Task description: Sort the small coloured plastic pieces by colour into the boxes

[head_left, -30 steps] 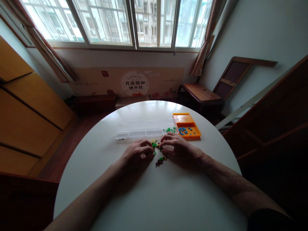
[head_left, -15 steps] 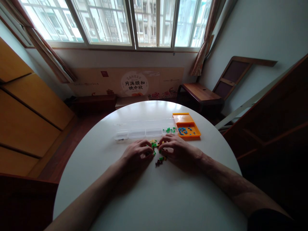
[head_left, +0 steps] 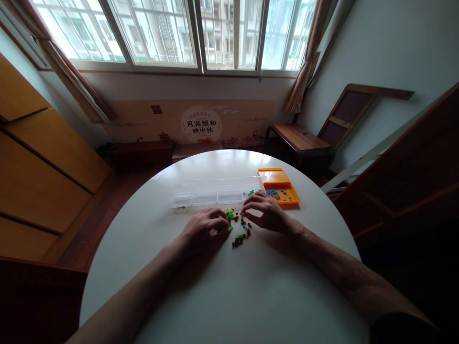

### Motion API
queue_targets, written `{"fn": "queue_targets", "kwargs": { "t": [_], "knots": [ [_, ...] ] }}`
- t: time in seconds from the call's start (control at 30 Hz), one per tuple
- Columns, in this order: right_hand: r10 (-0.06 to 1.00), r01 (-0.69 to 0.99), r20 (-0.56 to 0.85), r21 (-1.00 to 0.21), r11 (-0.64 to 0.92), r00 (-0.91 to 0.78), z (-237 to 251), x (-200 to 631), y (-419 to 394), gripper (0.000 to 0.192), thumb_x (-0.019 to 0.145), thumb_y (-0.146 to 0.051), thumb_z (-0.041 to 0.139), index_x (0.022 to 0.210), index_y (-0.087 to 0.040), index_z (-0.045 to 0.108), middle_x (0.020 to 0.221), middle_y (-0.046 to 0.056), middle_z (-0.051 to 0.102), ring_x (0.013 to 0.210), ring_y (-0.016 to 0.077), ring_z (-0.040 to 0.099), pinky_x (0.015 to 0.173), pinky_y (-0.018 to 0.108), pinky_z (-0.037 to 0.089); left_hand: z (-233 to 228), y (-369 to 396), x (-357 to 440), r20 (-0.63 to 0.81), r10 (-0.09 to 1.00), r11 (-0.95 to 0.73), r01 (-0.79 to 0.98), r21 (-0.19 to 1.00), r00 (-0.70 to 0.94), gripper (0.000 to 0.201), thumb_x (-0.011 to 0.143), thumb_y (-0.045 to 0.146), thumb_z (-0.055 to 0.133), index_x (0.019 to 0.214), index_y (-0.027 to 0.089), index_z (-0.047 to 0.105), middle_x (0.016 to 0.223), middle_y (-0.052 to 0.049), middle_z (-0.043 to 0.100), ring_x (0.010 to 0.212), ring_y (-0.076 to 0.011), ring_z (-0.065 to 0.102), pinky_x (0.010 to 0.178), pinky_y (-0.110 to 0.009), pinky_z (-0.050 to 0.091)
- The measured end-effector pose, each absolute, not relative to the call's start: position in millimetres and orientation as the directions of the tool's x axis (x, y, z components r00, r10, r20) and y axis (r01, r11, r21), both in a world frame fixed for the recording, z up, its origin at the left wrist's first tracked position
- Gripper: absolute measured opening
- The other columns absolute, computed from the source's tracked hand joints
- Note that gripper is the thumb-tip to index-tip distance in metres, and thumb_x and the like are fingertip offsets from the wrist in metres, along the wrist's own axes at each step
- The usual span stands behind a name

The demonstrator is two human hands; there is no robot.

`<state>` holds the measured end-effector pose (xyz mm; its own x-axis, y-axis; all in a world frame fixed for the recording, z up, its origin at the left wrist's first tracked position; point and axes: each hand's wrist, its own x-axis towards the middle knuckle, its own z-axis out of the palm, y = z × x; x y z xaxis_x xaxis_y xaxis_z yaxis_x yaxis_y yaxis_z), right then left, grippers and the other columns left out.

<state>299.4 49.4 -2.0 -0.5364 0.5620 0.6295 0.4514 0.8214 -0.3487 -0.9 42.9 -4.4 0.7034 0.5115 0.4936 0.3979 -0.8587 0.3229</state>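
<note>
A small heap of tiny green, brown and yellow pieces (head_left: 238,226) lies on the round white table (head_left: 222,286). My left hand (head_left: 202,230) rests on the table with its fingertips at the heap's left edge. My right hand (head_left: 264,211) is lifted just beyond the heap, fingers pinched together near the right end of a long clear compartment box (head_left: 215,193); whether a piece sits between the fingertips is too small to see. A few green pieces lie in the box's right-hand compartment. An orange tray (head_left: 283,187) beside it holds several blue pieces.
A low wooden stool (head_left: 297,141) and leaning boards stand past the table at the right. Yellow wooden panels (head_left: 39,162) line the left side. Windows and a printed cardboard sheet (head_left: 201,123) fill the far wall.
My right hand has lifted off the heap and moved away toward the clear box and orange tray, uncovering more loose pieces. My left hand has stayed put.
</note>
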Motion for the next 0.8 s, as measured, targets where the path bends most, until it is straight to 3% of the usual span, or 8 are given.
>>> {"fn": "queue_targets", "kwargs": {
  "t": [0.2,0.37,0.53,0.8],
  "knots": [
    [0.677,0.643,0.719,-0.445,0.624,-0.159,-8,314,62,0.011,0.107,-0.032,0.070,0.100,-0.026,0.077,0.101,0.006,0.078,0.098,0.0281,0.069,0.093,0.047,0.056,-3,41,-2,0.498,0.504,-0.863,0.389,0.322,0.706,0.007,0.101,0.027,0.073,0.100,0.026,0.080,0.108,-0.006,0.078,0.093,-0.0182,0.075,0.083,-0.029,0.061],
    [0.718,0.699,0.692,-0.478,0.532,-0.073,-11,317,65,0.013,0.107,-0.035,0.068,0.106,-0.024,0.076,0.104,0.008,0.078,0.101,0.0304,0.068,0.095,0.049,0.055,1,39,-1,0.508,0.493,-0.870,0.395,0.294,0.706,0.008,0.102,0.026,0.072,0.099,0.025,0.080,0.107,-0.006,0.078,0.094,-0.0180,0.075,0.083,-0.029,0.061],
    [0.721,0.660,0.671,-0.463,0.591,-0.175,-12,313,63,0.010,0.106,-0.029,0.067,0.107,-0.024,0.075,0.106,0.008,0.076,0.101,0.0290,0.068,0.096,0.049,0.056,4,40,0,0.515,0.474,-0.880,0.384,0.278,0.714,0.011,0.104,0.028,0.071,0.104,0.026,0.081,0.107,-0.006,0.079,0.094,-0.0183,0.075,0.081,-0.029,0.060],
    [0.588,0.485,0.553,-0.338,0.806,-0.590,-9,303,53,0.004,0.100,-0.024,0.078,0.102,-0.027,0.077,0.113,0.005,0.077,0.105,0.0257,0.067,0.096,0.044,0.056,-5,45,-6,0.472,0.475,-0.876,0.351,0.330,0.743,0.015,0.103,0.021,0.072,0.112,0.029,0.082,0.117,-0.006,0.077,0.101,-0.0197,0.074,0.087,-0.032,0.060]
  ]
}}
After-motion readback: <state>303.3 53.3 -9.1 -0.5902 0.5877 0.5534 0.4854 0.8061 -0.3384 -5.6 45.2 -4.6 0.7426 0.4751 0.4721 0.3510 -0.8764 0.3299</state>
